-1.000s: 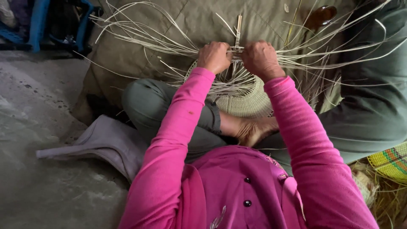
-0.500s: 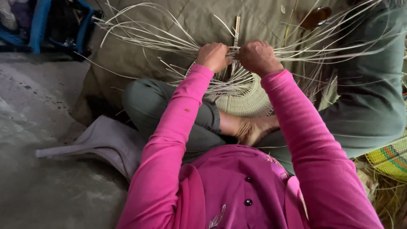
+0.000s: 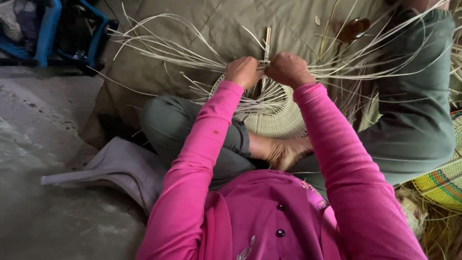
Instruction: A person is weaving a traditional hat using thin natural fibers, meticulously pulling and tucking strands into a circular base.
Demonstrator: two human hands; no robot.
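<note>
Item: woven disc (image 3: 276, 123), pale cane, round, closely plaited at its centre, resting on the person's crossed legs just above a bare foot (image 3: 284, 153). Unwoven strips (image 3: 159, 45) fan out from its rim to left and right, long and thin, spreading over an olive-drab cloth (image 3: 202, 24) that covers the floor beyond the knees.

Left hand (image 3: 244, 72): clenched, knuckles up, grip closed on a bunch of the strips at the far rim of the disc. Sleeve bright pink.

Right hand (image 3: 288, 70): clenched likewise, grip closed on strips beside the left hand, the two fists nearly touching. Between them a short flat splint (image 3: 267, 44) stands upright, its lower end hidden at the fists; which hand pinches it cannot be told.

Surroundings:
- Grey folded cloth (image 3: 115, 166), on the concrete floor (image 3: 43, 125) at the person's left knee.
- Blue frame (image 3: 48, 31), metal or plastic, at the far left corner of the floor, partly out of view.
- Dark brown rounded object (image 3: 353, 29), lying on the olive cloth at the far right, among the strips; kind not clear.
- Second seated person's leg (image 3: 414, 110), in dark green cloth, at the right, crossed by several loose strips.
- Coloured woven mat or basket (image 3: 440, 185), yellow with green and red bands, at the right edge, with loose fibre below it.
</note>
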